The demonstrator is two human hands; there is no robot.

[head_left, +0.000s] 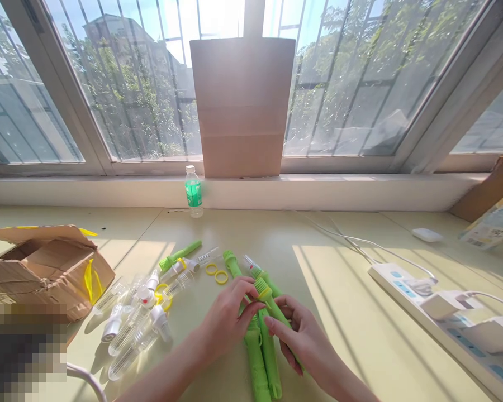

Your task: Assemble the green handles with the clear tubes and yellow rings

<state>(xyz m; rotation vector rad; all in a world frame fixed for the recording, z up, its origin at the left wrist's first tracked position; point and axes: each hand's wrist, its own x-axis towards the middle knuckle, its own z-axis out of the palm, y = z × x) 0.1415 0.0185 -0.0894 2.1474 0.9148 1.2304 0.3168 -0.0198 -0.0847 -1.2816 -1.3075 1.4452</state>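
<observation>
A green plastic tube [278, 312] with a threaded end lies slantwise in my right hand [304, 329], whose fingers are wrapped round its body. Close to its threaded end, which has a yellowish band round the neck, my left hand [230, 310] pinches with thumb and fingertips. Whether those fingers hold the band or the tube's neck is hard to make out. Several more green tubes [257, 363] lie under and beyond my hands. Behind them is a clear tube [251, 264] with a bit of red inside. Two yellow rings [221, 277] rest on the table left of the tubes.
Several clear tubes with white caps [129, 329] lie heaped at left, with more yellow rings and a thin green piece [180, 255]. A torn cardboard box [46, 279] stands far left. At right is a power strip [406, 290] with plugs; a green-labelled bottle [193, 192] stands behind.
</observation>
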